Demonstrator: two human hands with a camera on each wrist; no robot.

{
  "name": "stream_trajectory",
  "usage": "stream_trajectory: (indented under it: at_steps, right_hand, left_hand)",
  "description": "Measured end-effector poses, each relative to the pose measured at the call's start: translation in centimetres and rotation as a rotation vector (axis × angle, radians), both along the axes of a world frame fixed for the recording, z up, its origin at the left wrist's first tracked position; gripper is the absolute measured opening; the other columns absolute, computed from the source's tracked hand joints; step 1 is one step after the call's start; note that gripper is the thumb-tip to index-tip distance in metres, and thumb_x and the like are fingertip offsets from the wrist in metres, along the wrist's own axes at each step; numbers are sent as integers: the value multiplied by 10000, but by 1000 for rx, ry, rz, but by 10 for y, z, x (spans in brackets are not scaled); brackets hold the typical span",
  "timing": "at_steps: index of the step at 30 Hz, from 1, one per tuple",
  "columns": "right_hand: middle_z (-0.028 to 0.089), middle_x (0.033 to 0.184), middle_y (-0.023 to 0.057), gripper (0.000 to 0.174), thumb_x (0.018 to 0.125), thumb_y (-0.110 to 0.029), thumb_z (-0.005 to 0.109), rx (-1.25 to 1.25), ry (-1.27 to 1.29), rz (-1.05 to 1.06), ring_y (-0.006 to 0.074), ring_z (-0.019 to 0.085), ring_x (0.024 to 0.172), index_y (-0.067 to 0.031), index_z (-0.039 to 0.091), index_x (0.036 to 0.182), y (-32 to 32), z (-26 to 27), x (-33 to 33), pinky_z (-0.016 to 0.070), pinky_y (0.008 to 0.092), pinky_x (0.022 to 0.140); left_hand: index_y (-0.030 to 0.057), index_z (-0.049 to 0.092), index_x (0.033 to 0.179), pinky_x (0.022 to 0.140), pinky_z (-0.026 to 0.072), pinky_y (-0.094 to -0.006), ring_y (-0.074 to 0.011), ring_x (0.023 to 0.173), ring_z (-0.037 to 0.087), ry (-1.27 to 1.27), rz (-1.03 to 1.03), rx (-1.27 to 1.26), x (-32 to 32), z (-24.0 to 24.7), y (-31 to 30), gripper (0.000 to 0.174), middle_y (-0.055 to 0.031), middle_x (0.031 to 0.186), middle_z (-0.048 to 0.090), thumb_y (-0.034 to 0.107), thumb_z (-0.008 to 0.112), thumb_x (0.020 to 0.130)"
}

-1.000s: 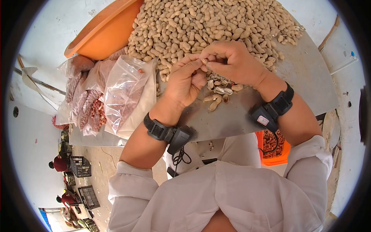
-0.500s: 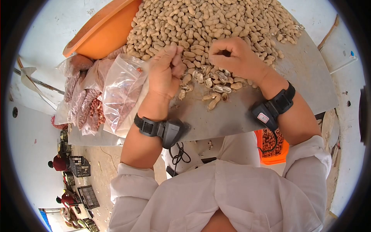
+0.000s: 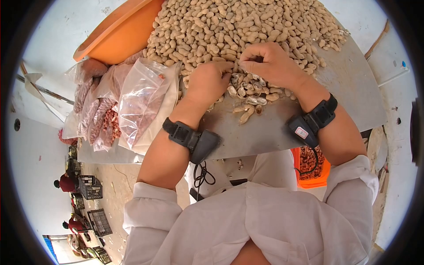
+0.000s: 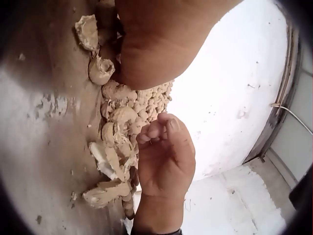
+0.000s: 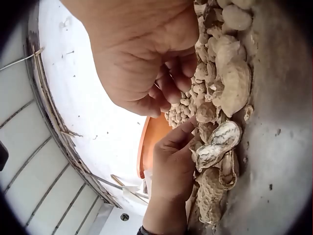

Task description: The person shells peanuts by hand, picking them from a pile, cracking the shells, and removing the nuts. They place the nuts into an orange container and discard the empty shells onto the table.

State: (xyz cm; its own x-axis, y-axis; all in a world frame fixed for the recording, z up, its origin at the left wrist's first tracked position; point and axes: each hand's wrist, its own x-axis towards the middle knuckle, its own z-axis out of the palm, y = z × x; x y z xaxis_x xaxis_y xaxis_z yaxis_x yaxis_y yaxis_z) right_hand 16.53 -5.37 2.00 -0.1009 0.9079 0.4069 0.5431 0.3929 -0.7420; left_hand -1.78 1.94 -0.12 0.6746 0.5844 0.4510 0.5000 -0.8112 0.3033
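Observation:
My left hand (image 3: 208, 83) reaches down at the near edge of a large heap of unshelled peanuts (image 3: 247, 26). In the right wrist view its thumb and forefinger (image 5: 183, 132) stand spread at the shells, which partly hide the tips; I cannot tell whether they grip a peanut. My right hand (image 3: 273, 66) hovers just right of it, fingers loosely curled, nothing visible between them. The left wrist view shows the right palm (image 4: 166, 166) side-on above the heap. Below both hands lie split peanut shells (image 3: 256, 100), pale inside, and a few whole pods (image 5: 211, 198).
An orange basin (image 3: 117, 39) tilts against the heap's left. Clear bags of shelled peanuts (image 3: 143, 104) lie at the table's left. An orange container of reddish kernels (image 3: 311, 165) stands below the metal table's edge (image 3: 247, 143). People and black crates (image 3: 91, 187) are farther left.
The hands were together, pinching something small. They parted, the left hand drawing left with curled fingers; now it has swung back right to the heap. The right hand has stayed nearly in place.

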Motion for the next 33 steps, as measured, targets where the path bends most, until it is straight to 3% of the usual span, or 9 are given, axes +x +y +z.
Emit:
stream_trajectory:
  at_steps: [11, 14, 17, 20, 23, 26, 29, 33]
  right_hand:
    - [577, 669, 15, 114, 798, -112, 606, 30, -4, 28, 82, 506, 618, 2, 610, 804, 0, 0, 1, 425, 246, 582]
    - [580, 682, 17, 116, 797, -117, 611, 83, 2, 28, 82, 512, 623, -2, 614, 808, 1, -1, 2, 425, 245, 582]
    - [621, 701, 64, 173, 780, -169, 623, 90, 36, -31, 121, 571, 630, -6, 638, 838, -1, 2, 0, 458, 269, 591]
    - [634, 743, 54, 196, 805, -189, 629, -64, 260, 27, 118, 591, 665, -9, 642, 882, -5, 9, -5, 477, 253, 611]
    - [639, 785, 54, 215, 829, -184, 619, -158, 468, 120, 118, 602, 685, 2, 634, 937, -6, 8, -11, 491, 238, 631]
    - [645, 803, 63, 203, 835, -146, 608, -153, 474, 183, 112, 608, 696, 14, 627, 958, -7, 9, -9, 501, 232, 651]
    - [650, 818, 75, 197, 819, -106, 622, -100, 619, 235, 116, 616, 708, 28, 619, 964, 1, 0, -3, 506, 235, 660]
    - [650, 822, 93, 183, 784, -54, 646, -129, 676, 273, 131, 625, 716, 36, 617, 941, 1, 1, -2, 514, 238, 667]
  left_hand:
    - [63, 660, 924, 643, 498, -335, -268, 719, 635, 19, 40, 3, -1, -1, 2, 184, -119, 854, 658, 113, 648, 748]
    - [56, 653, 932, 605, 494, -292, -197, 656, 629, -50, 91, 12, -1, -1, 2, 178, -104, 756, 649, 121, 653, 766]
    - [54, 647, 936, 533, 456, -246, -96, 595, 575, -276, 46, -66, -1, 6, -5, 164, -38, 641, 577, 106, 663, 782]
    - [59, 650, 898, 555, 460, -302, -212, 589, 575, -492, -60, 12, 2, 13, -16, 147, -86, 704, 615, 87, 667, 755]
    - [57, 649, 904, 536, 441, -282, -178, 542, 519, -450, -161, 77, 3, 20, -29, 167, -63, 654, 575, 51, 681, 740]
    - [53, 650, 914, 524, 406, -230, -106, 534, 470, -531, -172, -88, 4, 16, -32, 191, -21, 626, 540, 48, 703, 731]
    - [-7, 628, 1010, 540, 379, -174, -38, 596, 435, -674, -111, -334, 0, 12, -29, 219, 37, 676, 524, 49, 666, 802]
    - [8, 659, 966, 535, 350, -169, -27, 583, 403, -779, -232, -590, 2, 3, -19, 200, 50, 672, 507, 77, 695, 782]
